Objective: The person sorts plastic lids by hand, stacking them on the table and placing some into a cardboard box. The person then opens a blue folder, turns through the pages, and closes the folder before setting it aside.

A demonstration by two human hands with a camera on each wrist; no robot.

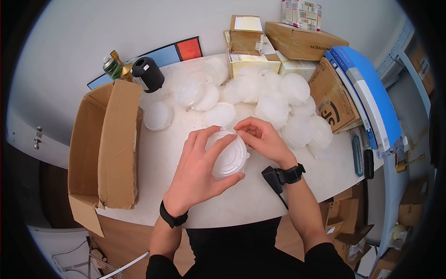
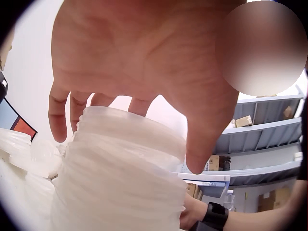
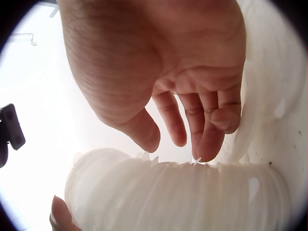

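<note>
A stack of translucent white round lids stands near the middle of the table, its ridged edges and small tabs showing in the wrist views. My left hand spans it loosely, the index finger across the top lid and the thumb out along the near side; whether the thumb presses it cannot be told. At the far right edge of the stack is my right hand, fingers bent loosely, thumb apart from them, one fingertip at the lid tabs and nothing pinched.
More stacks of lids lie toward the back and right. An open cardboard box stands left, a black cylinder behind it. Boxes and blue and white binders line the back right.
</note>
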